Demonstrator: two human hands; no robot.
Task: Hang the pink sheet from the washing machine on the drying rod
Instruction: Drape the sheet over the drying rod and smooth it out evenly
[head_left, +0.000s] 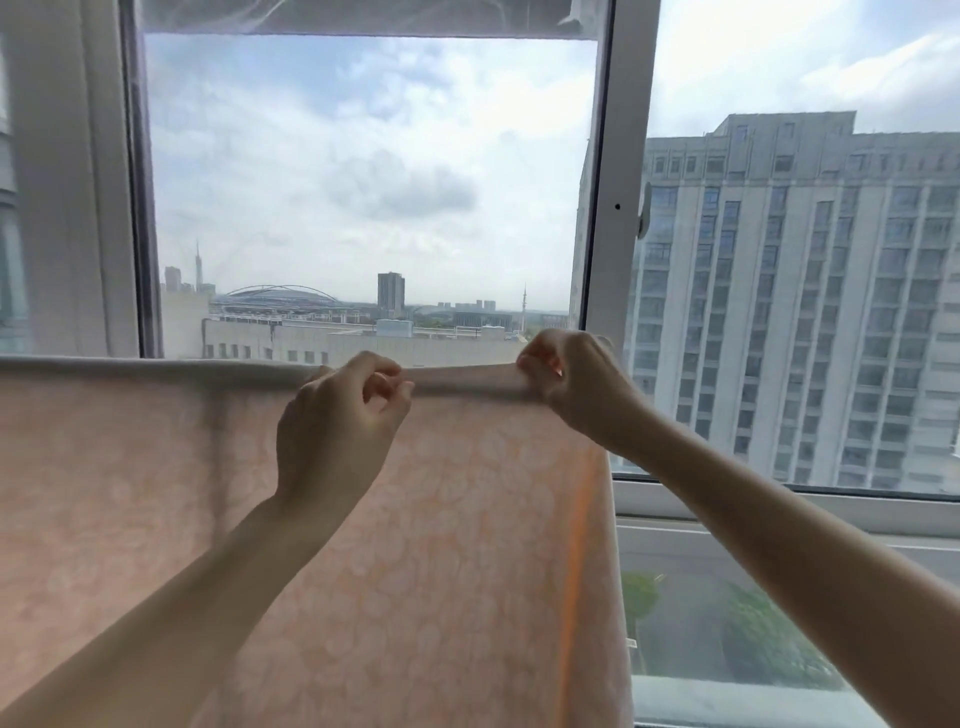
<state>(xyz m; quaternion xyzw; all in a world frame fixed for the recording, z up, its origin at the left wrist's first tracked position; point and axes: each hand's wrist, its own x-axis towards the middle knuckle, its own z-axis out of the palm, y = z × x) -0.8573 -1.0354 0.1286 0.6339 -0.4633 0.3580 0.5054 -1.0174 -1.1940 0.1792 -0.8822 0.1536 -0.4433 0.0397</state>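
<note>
One pink sheet (156, 493) hangs folded over a horizontal drying rod (130, 364), which is wrapped by the cloth's top fold and runs from the left edge of the view toward the middle right. The sheet fills the lower left and centre and carries a faint pale floral pattern, with one brighter orange stripe running down near its right edge. Two bare hands reach up to the top fold. The left hand (337, 421) is at the fold's centre, its grip nearly closed, thumb and curled fingers pinching the cloth at the rod. Just to its right, a short stretch of fold lies taut between the hands. The right hand (571, 379) pinches the same fold near the sheet's right end, fingers curled tight on it. Behind stands a white window frame (608, 208), and beyond it one tall grey building (805, 286) on the right.
</note>
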